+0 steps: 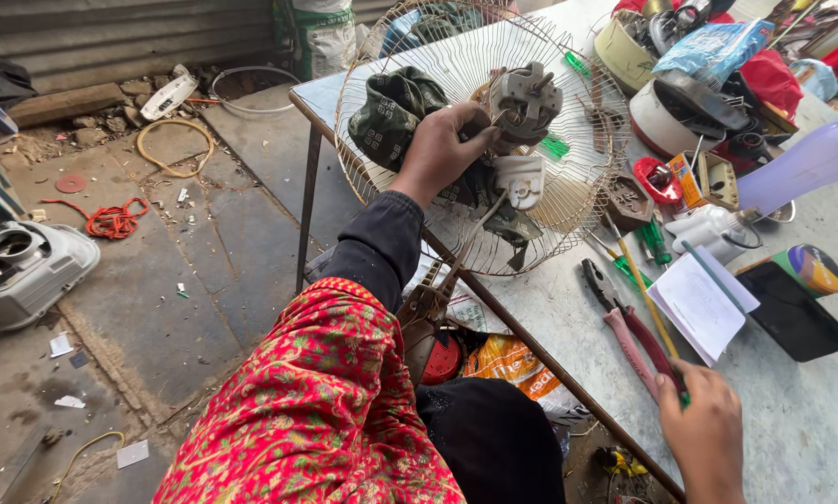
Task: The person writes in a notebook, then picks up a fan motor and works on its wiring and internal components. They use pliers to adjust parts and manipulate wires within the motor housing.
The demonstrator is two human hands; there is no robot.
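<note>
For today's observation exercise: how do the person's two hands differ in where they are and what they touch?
The left hand is raised against the round wire fan guard, gripping a dark green cloth beside the grey fan motor. The right hand lies low on the table, its fingers at a yellow-handled tool near the pink-handled pliers. Both are bare.
</note>
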